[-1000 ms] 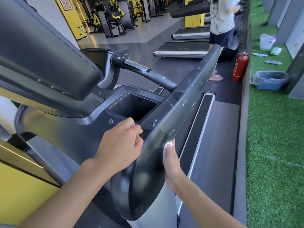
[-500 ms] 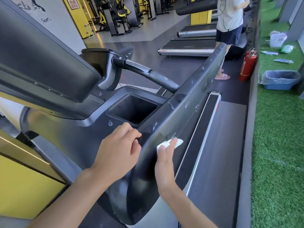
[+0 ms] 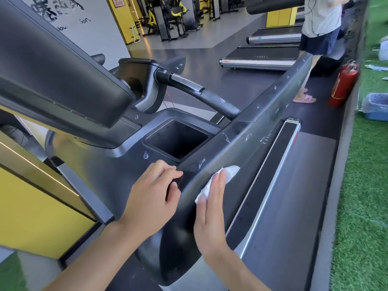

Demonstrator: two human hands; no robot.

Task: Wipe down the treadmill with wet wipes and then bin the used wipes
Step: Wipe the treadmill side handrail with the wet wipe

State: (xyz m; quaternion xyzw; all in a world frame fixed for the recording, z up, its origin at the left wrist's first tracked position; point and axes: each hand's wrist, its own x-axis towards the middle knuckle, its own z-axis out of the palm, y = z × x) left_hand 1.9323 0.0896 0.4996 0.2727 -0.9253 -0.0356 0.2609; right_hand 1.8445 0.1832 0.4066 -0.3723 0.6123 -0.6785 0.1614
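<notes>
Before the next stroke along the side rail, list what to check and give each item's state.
1. Wet wipe flat under right hand on the side rail: ok.
2. Rail ahead dry: not ok, droplets show.
3. Left hand has a grip on the rail edge: cannot tell.
4. Bin in view for used wipes: ok.
5. Wipe clean enough: cannot tell.

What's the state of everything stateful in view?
Wipe, pressed flat on rail under right hand.
Right hand, fingers straight, pressing wipe.
Left hand, resting on rail, holding nothing.
Rail, dotted with droplets.
Cup holder, empty.
Bin, lined with bag.
Extinguisher, upright.
</notes>
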